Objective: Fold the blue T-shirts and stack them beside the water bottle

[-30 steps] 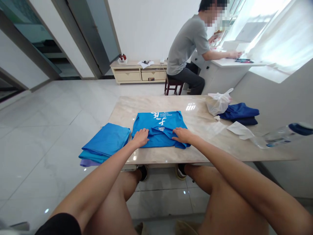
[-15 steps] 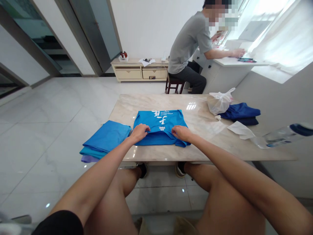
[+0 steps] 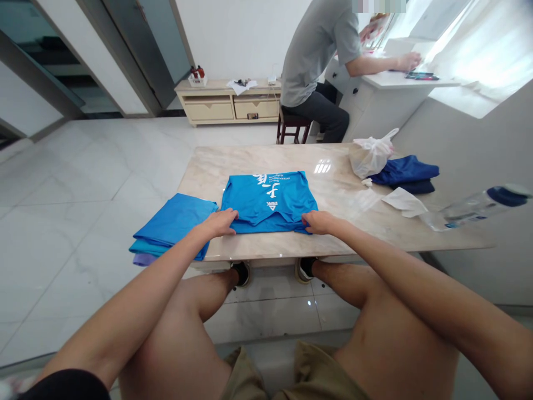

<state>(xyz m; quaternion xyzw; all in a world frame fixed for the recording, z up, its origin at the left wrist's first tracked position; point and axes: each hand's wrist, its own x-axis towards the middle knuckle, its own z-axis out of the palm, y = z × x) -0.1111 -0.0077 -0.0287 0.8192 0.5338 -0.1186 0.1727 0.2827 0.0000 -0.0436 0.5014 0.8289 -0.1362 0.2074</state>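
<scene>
A bright blue T-shirt (image 3: 270,194) with white lettering lies folded on the marble-topped table (image 3: 258,244), its near edge showing a lower layer of cloth. At the shirt's near left corner is my left hand (image 3: 220,223), fingers closed on the fabric. My right hand (image 3: 322,222) pinches the near right corner. Left of the shirt sits a stack of folded clothes (image 3: 175,219), blue on top, with teal and purple below, reaching over the table's left edge.
On the right of the table are a white plastic bag (image 3: 370,157), dark blue clothing (image 3: 408,171), a paper sheet (image 3: 403,201) and a clear bottle (image 3: 474,208) lying tilted. Beyond, a person in grey (image 3: 314,55) sits at a white desk (image 3: 387,80). A low cabinet (image 3: 210,111) stands by the wall.
My hands have moved apart, out to the shirt's near corners. The raised front flap has come down and lies flatter. The view has tipped downward slightly.
</scene>
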